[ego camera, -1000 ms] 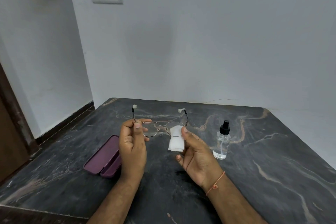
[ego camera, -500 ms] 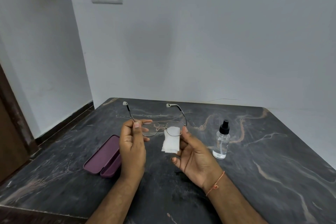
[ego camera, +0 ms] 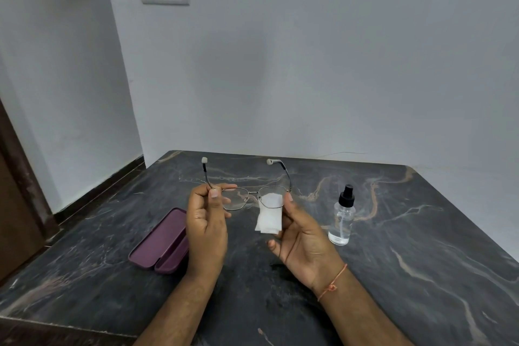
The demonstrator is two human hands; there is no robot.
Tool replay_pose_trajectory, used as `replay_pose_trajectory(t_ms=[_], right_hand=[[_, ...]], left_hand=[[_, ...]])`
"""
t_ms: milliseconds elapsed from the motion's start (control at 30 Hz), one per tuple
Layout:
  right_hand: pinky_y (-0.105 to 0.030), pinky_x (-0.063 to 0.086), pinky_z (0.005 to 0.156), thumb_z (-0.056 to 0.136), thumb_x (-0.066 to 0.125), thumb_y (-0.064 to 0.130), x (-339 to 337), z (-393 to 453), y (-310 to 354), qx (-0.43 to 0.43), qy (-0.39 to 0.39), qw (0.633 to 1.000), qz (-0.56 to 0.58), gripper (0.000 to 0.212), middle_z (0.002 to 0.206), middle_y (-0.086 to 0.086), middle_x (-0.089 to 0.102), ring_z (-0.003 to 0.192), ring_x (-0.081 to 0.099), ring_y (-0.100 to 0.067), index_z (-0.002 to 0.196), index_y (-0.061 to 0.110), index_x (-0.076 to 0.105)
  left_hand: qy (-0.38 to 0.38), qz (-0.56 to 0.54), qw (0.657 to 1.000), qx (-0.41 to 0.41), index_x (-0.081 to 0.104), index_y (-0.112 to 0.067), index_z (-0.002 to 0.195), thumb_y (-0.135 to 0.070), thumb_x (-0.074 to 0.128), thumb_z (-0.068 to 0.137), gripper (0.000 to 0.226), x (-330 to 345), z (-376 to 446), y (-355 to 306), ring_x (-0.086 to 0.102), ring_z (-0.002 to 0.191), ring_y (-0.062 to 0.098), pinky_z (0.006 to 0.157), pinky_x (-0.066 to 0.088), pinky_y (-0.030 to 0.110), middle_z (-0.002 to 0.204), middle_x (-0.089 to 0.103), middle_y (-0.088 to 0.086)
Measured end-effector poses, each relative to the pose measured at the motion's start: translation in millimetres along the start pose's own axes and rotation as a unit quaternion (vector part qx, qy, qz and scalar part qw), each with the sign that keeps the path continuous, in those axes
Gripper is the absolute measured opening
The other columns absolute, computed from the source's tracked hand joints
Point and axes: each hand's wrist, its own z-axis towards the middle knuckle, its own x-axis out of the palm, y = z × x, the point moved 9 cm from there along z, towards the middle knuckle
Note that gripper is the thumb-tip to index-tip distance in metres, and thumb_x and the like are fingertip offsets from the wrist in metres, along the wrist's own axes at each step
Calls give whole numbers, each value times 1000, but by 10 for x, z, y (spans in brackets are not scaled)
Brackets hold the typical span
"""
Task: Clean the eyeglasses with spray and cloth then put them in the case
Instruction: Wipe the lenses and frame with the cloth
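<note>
Wiping stage under way. Left hand point(ego camera: 206, 229) pinches the eyeglasses point(ego camera: 254, 197) at the hinge, above the table point(ego camera: 421, 261); right hand point(ego camera: 302, 236) clamps the cloth point(ego camera: 269, 216) around one lens. Spray bottle point(ego camera: 342, 219) stands aside. Case point(ego camera: 161, 243) lies open; casing appears outstanding.

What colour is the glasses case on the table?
The case is dark purple, lying open beside the left hand; the head view shows it best.

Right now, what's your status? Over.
Left hand pinches eyeglasses at the hinge. Right hand pinches white cloth on one lens. Purple case open, spray bottle standing clear.
</note>
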Motion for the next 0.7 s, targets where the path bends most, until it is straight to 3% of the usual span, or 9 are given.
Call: replay_pose_trajectory(t_ms=[67, 167, 333, 433, 600, 700], right_hand=[[-24, 54, 52, 83, 84, 42, -50, 5, 41, -19, -25, 999, -10, 27, 101, -9, 82, 78, 77, -17, 100, 21, 90], [-25, 54, 54, 87, 84, 37, -44, 11, 80, -36, -17, 999, -4, 21, 109, -9, 82, 80, 77, -15, 104, 26, 89], [-28, 57, 61, 80, 86, 52, 75, -2, 15, -3, 46, 999, 2, 44, 119, -9, 81, 88, 78, -18, 113, 22, 87], [-27, 56, 57, 75, 91, 48, 37, 3, 9, -6, 23, 1000, -11, 45, 111, -11, 82, 85, 79, -20, 109, 19, 88], [-26, 54, 56, 90, 83, 33, -18, 1, 82, -37, 1, 999, 4, 17, 113, -9, 82, 83, 78, -16, 106, 29, 88], [-28, 56, 61, 86, 85, 43, 53, -8, 55, -20, 41, 999, 12, 34, 120, -8, 81, 87, 77, -16, 115, 26, 86]], left_hand=[[-3, 3, 1000, 2, 65, -45, 103, -49, 51, 108, 15, -8, 4, -5, 71, 93, 10, 72, 58, 23, 117, 79, -2], [2, 4, 1000, 2, 66, -45, 103, -47, 51, 108, 15, 15, 3, -6, 71, 93, 10, 72, 58, 23, 117, 80, -4], [10, 0, 1000, -7, 66, -46, 102, -42, 50, 110, 17, 34, 5, 36, 71, 94, 12, 73, 58, 30, 118, 80, -3], [-4, -2, 1000, -9, 65, -52, 99, -47, 50, 108, 18, 3, 18, 24, 71, 93, 10, 71, 57, 27, 117, 80, -5], [-2, -3, 1000, -8, 65, -55, 100, -51, 50, 106, 16, 11, 16, 31, 71, 93, 11, 73, 57, 33, 118, 80, -5], [6, -3, 1000, -9, 65, -51, 100, -51, 51, 106, 16, 33, 8, 44, 71, 94, 12, 74, 56, 35, 118, 81, -4]])
